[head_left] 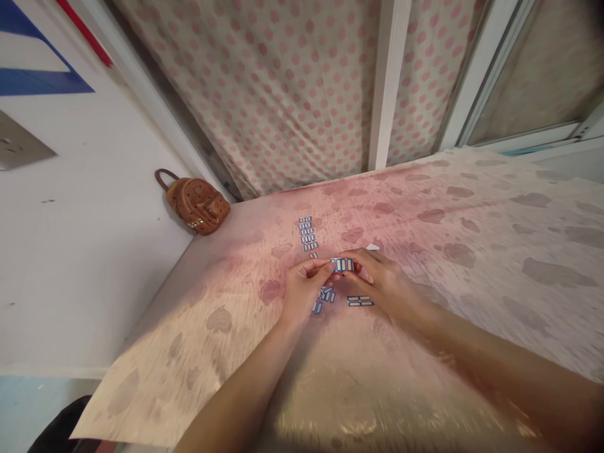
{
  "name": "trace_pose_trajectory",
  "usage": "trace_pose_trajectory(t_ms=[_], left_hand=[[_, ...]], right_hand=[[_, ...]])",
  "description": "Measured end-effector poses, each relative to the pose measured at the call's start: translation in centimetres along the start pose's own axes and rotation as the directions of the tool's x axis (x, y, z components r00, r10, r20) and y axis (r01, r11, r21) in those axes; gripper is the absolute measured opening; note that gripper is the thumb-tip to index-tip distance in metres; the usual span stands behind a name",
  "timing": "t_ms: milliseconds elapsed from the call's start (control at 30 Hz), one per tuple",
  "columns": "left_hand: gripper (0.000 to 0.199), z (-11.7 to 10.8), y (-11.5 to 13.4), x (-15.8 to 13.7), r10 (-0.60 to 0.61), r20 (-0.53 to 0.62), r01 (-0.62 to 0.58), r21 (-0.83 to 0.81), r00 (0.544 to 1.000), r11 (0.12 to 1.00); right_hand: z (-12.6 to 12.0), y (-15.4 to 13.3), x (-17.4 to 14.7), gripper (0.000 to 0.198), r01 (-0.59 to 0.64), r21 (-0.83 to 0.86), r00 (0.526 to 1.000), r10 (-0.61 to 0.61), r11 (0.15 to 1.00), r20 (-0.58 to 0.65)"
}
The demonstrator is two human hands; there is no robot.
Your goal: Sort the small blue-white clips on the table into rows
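Observation:
My left hand [309, 286] and my right hand [380, 277] meet over the middle of the table. Between them they pinch a small strip of blue-bordered white labels [343, 265], one hand at each end. Below the left fingers lies a loose heap of similar label pieces [326, 294], partly hidden by that hand. A flat label piece [360, 301] rests beneath my right hand. Farther away, more label pieces [307, 234] are laid in a column of rows; its near end runs close to the left fingers.
A patterned cloth [226, 352] covers the table. A small brown backpack-shaped bag [201, 204] leans by the wall at the far left corner. Behind the right hand lies a white scrap [372, 247]. A polka-dot curtain [292, 82] hangs at the back.

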State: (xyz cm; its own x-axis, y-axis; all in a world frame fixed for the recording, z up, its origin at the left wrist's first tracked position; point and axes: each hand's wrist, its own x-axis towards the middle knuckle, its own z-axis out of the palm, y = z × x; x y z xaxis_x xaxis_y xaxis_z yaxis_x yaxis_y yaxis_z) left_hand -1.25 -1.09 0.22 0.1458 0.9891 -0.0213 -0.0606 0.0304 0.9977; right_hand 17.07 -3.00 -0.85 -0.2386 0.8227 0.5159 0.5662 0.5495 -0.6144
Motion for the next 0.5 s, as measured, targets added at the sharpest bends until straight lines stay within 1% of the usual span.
trace_pose_trajectory(t_ms=[67,100,167,200,233,300,367,433,500], left_hand=[[0.022,0.00,-0.02,0.05,0.009,-0.011,-0.009,-0.006,1.000,1.000],[0.023,0.00,-0.04,0.07,0.011,-0.022,-0.011,-0.014,1.000,1.000],[0.025,-0.02,-0.07,0.09,0.004,-0.039,-0.005,-0.035,0.999,0.999],[0.025,-0.03,-0.06,0.09,-0.005,-0.040,0.003,-0.043,0.999,0.999],[0.025,-0.05,-0.04,0.08,-0.014,-0.036,0.013,-0.049,0.999,0.999],[0.025,-0.09,0.06,0.03,-0.033,-0.025,0.032,-0.056,0.999,0.998],[0.024,-0.12,0.22,-0.03,-0.046,-0.021,0.044,-0.063,0.999,0.997],[0.024,-0.12,0.39,-0.07,-0.052,-0.022,0.050,-0.068,0.998,0.996],[0.024,-0.11,0.48,-0.08,-0.059,-0.021,0.057,-0.071,0.998,0.996]], right_hand=[[-0.06,-0.14,-0.05,0.025,-0.110,0.075,0.994,0.111,0.991,-0.010],[-0.13,-0.25,-0.04,0.022,-0.159,0.120,0.987,0.161,0.980,-0.002],[-0.29,-0.51,0.00,0.012,-0.221,0.198,0.975,0.217,0.955,0.045],[-0.37,-0.63,0.03,0.013,-0.236,0.217,0.972,0.226,0.947,0.069],[-0.42,-0.74,0.07,0.015,-0.242,0.218,0.970,0.230,0.946,0.081],[-0.45,-0.83,0.13,0.012,-0.231,0.183,0.973,0.223,0.956,0.064],[-0.41,-0.74,0.16,0.016,-0.197,0.132,0.980,0.194,0.972,0.034],[-0.34,-0.49,0.15,0.021,-0.156,0.092,0.988,0.154,0.983,0.030],[-0.30,-0.20,0.11,0.018,-0.133,0.071,0.991,0.130,0.989,0.036]])
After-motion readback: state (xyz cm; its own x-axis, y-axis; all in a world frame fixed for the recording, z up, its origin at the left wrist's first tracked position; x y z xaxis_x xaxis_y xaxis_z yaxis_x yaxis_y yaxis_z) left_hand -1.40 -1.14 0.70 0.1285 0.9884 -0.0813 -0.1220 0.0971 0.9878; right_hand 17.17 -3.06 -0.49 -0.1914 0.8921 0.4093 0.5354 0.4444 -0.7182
